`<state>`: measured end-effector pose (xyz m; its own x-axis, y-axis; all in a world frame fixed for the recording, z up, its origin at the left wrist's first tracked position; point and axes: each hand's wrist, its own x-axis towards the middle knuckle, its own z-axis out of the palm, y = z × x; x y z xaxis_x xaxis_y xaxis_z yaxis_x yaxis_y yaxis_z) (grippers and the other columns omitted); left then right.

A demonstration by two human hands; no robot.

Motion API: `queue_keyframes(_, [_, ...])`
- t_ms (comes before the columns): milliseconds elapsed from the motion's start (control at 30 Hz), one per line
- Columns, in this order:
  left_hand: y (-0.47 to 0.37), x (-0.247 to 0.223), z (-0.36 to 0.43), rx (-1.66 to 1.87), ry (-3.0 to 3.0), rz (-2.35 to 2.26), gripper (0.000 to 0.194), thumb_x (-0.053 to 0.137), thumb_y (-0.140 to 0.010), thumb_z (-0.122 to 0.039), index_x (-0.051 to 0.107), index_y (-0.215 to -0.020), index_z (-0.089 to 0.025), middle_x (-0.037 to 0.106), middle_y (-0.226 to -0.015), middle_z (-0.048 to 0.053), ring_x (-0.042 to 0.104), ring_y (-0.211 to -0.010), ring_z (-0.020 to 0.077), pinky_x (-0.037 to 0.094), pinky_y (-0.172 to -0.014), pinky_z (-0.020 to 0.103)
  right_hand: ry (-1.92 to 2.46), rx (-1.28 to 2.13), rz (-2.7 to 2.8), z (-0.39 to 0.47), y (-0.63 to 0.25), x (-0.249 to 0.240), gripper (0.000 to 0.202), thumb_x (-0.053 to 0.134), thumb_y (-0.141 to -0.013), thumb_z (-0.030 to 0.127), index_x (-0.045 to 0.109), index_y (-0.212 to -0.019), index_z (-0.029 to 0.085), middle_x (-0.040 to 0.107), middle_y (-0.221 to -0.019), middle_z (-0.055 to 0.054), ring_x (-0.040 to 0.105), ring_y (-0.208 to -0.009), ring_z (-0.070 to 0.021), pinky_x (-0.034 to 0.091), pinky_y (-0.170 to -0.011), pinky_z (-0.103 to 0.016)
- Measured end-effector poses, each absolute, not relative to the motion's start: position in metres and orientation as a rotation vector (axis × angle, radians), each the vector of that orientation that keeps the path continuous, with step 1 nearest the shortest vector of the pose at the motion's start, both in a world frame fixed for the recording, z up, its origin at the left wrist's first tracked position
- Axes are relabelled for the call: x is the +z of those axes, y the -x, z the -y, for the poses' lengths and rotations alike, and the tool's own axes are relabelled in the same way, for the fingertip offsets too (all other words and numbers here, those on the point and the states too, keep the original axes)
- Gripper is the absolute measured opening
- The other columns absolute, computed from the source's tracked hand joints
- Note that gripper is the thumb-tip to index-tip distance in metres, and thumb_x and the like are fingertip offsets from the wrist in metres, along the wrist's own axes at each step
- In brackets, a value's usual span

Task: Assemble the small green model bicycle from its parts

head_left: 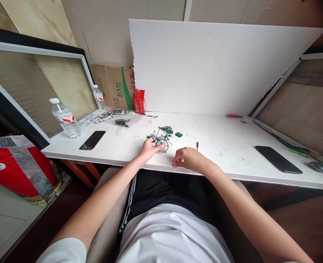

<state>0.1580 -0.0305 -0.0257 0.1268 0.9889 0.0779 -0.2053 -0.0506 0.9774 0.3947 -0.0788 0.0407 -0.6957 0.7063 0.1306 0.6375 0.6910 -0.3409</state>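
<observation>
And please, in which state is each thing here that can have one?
Green model bicycle: held in hand
Left hand: closed on the bicycle
Right hand: curled; any grip unclear
Near bottle: capped, standing
Far bottle: capped, standing
Left phone: flat, screen dark
Right phone: lying flat
Red box: standing upright

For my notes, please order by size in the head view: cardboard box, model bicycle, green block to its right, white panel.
1. White panel
2. Cardboard box
3. Model bicycle, partly hidden
4. Green block
</observation>
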Motion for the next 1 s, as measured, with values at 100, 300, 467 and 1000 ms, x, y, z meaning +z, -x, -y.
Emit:
queue_keyframes(100, [-0.158, -0.026, 0.030, 1.238, -1.168, -0.918, 0.073, 0.100, -0.069, -0.033, 0.067, -0.131, -0.012, 0.083, -0.105, 0.016, 0.080, -0.091, 0.0264, 0.065, -0.091, 0.045, 1.076, 0.300, 2.668, 0.084, -0.388, 0.040, 0.023, 0.077, -0.084, 0.009, 0.083, -0.075, 0.029, 0.080, -0.082, -0.003, 0.070, -0.070, -0.0220, 0.043, -0.066, -0.033])
queue_keyframes(300, [-0.157, -0.026, 0.030, 1.231, -1.194, -0.933, 0.072, 0.099, -0.070, -0.034, 0.067, -0.131, -0.012, 0.083, -0.104, 0.015, 0.080, -0.090, 0.0260, 0.064, -0.090, 0.044, 1.128, 0.096, 2.668, 0.098, -0.380, 0.041, 0.034, 0.070, -0.088, 0.005, 0.066, -0.059, 0.023, 0.070, -0.070, -0.005, 0.058, -0.057, -0.0176, 0.033, -0.061, -0.034])
queue_keyframes(467, [-0.157, -0.026, 0.030, 1.235, -1.182, -0.937, 0.072, 0.099, -0.070, -0.033, 0.068, -0.131, -0.012, 0.083, -0.106, 0.015, 0.080, -0.092, 0.0255, 0.064, -0.090, 0.042, 1.183, -0.110, 2.799, 0.105, -0.373, 0.043, 0.032, 0.064, -0.091, 0.002, 0.063, -0.064, 0.021, 0.071, -0.075, -0.008, 0.057, -0.057, -0.0183, 0.027, -0.058, -0.035])
queue_keyframes(1000, [-0.157, -0.027, 0.029, 1.201, -1.232, -0.855, 0.072, 0.099, -0.070, -0.035, 0.066, -0.130, -0.012, 0.083, -0.106, 0.016, 0.081, -0.093, 0.0266, 0.064, -0.093, 0.044, 0.958, 0.616, 2.261, 0.072, -0.381, 0.023, 0.013, 0.062, -0.101, 0.026, 0.074, -0.102, 0.022, 0.078, -0.101, -0.006, 0.072, -0.089, -0.0210, 0.055, -0.082, -0.033])
